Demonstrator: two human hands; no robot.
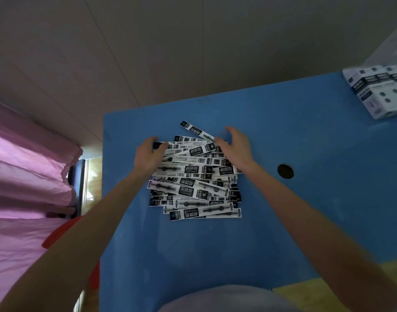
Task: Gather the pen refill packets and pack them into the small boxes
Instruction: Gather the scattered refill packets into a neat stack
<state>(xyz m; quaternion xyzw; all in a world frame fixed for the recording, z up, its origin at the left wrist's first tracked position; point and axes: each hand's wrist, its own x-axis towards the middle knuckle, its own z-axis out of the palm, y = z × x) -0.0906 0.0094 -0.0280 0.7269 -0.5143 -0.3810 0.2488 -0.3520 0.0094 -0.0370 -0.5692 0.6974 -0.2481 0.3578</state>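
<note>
hands (148, 154) flank heaped black-and-white refill packets (195, 183).

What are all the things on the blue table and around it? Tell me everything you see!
pen refill packets: a big pile, too many to count, white and black, middle of the table
small boxes: a stack, count unclear, white and black, far right corner of the table
table: one, blue
hole: one, dark, in the table right of the pile
curtain: one, pink, on the left
left hand: one, resting on the pile's left edge
right hand: one, fingers spread over the pile's far right edge
</note>
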